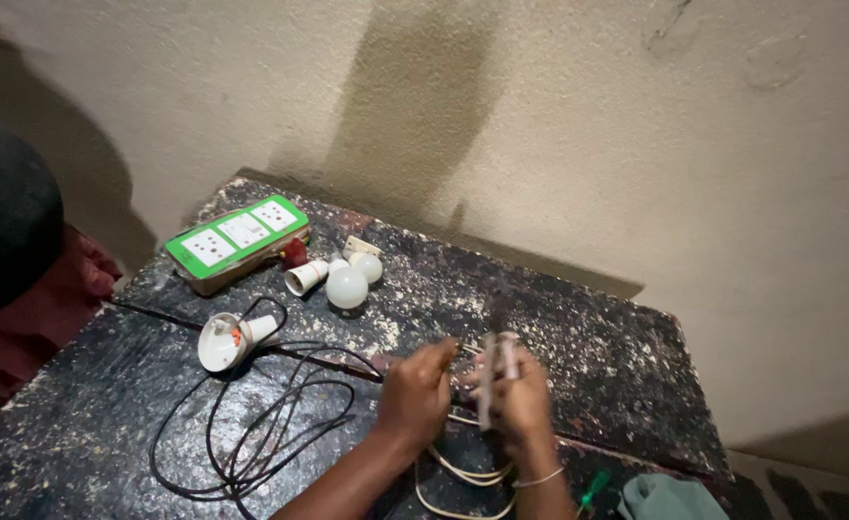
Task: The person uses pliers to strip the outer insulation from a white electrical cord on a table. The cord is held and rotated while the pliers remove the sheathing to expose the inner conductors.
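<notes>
L hand (415,393) & R hand (513,397) both pinching 1 white cable (463,474); 2 bulbs (347,287) nearby.

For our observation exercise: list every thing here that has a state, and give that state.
Left hand: closed on a white wire.
Right hand: gripping a blurred pale part.
Black cable: loosely coiled on the table.
White bulb: loose, unlit.
Green socket board: nothing plugged in.

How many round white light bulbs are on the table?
2. The bigger bulb lies near the middle of the table's far side; the smaller bulb sits just behind it, by a white plug. More could be hidden.
</notes>
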